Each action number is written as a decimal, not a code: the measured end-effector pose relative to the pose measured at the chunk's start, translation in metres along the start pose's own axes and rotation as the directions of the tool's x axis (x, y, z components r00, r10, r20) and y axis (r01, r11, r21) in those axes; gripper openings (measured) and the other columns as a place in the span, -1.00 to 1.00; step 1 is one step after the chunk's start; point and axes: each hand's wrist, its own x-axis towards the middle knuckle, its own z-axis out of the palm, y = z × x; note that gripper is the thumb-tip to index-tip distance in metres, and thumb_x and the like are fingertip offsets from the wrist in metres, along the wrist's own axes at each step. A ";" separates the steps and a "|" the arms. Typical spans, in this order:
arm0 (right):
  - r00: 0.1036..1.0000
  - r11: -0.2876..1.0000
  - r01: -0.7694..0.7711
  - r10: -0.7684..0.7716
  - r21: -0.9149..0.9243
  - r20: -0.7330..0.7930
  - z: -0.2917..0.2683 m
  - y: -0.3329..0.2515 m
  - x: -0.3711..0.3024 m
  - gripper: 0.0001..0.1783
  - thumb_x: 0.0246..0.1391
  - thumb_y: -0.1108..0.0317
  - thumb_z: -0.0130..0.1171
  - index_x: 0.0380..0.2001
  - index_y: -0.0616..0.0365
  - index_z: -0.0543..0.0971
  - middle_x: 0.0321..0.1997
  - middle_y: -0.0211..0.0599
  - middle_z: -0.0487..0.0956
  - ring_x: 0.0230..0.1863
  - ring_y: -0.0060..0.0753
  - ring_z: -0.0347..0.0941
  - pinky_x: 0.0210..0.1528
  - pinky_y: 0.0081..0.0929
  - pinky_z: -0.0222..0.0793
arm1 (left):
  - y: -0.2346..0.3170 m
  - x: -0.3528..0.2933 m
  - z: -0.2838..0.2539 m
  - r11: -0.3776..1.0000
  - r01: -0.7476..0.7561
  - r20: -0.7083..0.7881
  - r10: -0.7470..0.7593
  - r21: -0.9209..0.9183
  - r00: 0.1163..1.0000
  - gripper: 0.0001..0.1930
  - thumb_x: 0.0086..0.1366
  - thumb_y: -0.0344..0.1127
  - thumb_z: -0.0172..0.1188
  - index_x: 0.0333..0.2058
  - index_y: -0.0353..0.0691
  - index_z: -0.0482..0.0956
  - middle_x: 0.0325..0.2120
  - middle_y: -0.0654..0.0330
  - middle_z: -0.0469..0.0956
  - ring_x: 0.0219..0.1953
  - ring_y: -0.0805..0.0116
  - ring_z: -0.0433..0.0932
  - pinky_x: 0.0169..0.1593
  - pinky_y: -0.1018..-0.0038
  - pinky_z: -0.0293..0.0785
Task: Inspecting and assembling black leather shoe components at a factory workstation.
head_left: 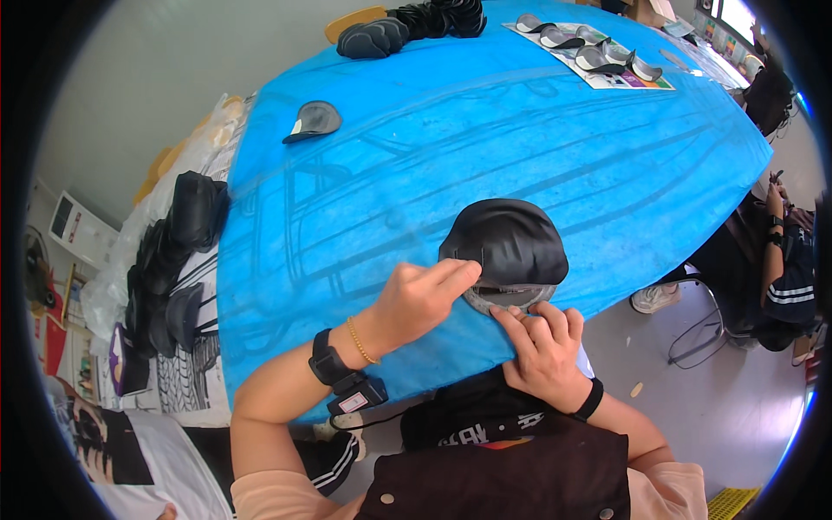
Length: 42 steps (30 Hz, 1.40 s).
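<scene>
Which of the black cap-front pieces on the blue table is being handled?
The black piece at the near table edge, touched by both the left hand and right hand; the others lie untouched farther away.

I see a table (520, 147) covered in bright blue sheeting. Near its front edge lies a black cap piece (511, 243) with a grey rim. A single grey visor (314, 120) sits toward the far left, a pile of black pieces (407, 26) at the far edge, and a printed sheet (598, 76) carrying several grey visors at the far right.
</scene>
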 end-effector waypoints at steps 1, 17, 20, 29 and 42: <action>1.000 1.000 -0.007 0.007 0.011 0.007 -0.001 0.000 0.002 -0.27 -0.35 0.33 0.09 0.09 -0.02 0.51 -0.27 -0.45 0.45 -0.15 -0.39 0.35 -0.13 -0.30 0.09 | 0.000 0.000 0.000 1.000 -0.020 0.004 0.020 0.023 1.000 -0.72 0.01 -0.58 0.21 -0.23 -0.35 0.49 -0.41 0.12 0.56 -0.60 0.31 0.56 -0.62 0.51 0.43; 0.999 0.997 -0.003 0.006 -0.074 0.036 -0.003 -0.006 0.013 -0.24 -0.47 0.32 0.14 0.04 0.09 0.52 -0.42 -0.37 0.32 -0.20 -0.33 0.37 -0.22 -0.33 0.17 | 0.004 0.007 0.000 0.995 0.090 0.023 -0.089 -0.036 0.996 -0.84 0.14 -0.49 0.28 -0.35 -0.36 0.46 -0.52 0.17 0.58 -0.64 0.35 0.57 -0.61 0.52 0.44; 0.999 0.998 -0.015 0.017 -0.068 0.038 -0.002 -0.006 0.011 -0.22 -0.48 0.31 0.15 0.05 0.09 0.52 -0.42 -0.36 0.32 -0.19 -0.32 0.37 -0.20 -0.31 0.17 | 0.005 0.010 0.001 0.994 0.111 -0.009 -0.111 -0.013 0.994 -0.84 0.15 -0.46 0.28 -0.36 -0.34 0.46 -0.56 0.19 0.57 -0.64 0.36 0.57 -0.61 0.54 0.43; 1.000 0.997 -0.004 0.004 -0.073 0.007 -0.002 -0.004 0.006 -0.28 -0.43 0.32 0.14 0.02 0.08 0.53 -0.40 -0.36 0.34 -0.18 -0.31 0.36 -0.19 -0.29 0.16 | -0.002 0.001 -0.013 0.968 0.070 0.033 -0.064 -0.240 0.997 -0.76 0.10 -0.30 0.33 -0.32 -0.32 0.56 -0.35 0.08 0.65 -0.48 0.25 0.65 -0.45 0.51 0.54; 1.000 0.999 0.026 -0.026 -0.045 -0.004 0.000 -0.005 -0.002 -0.36 -0.45 0.34 0.14 -0.08 0.10 0.55 -0.28 -0.34 0.39 -0.13 -0.24 0.31 -0.12 -0.23 0.17 | 0.005 0.004 -0.014 0.969 -0.220 0.079 0.212 0.115 0.974 -0.75 -0.01 -0.27 0.38 -0.34 -0.22 0.62 -0.22 0.17 0.64 -0.12 0.30 0.62 -0.13 0.35 0.61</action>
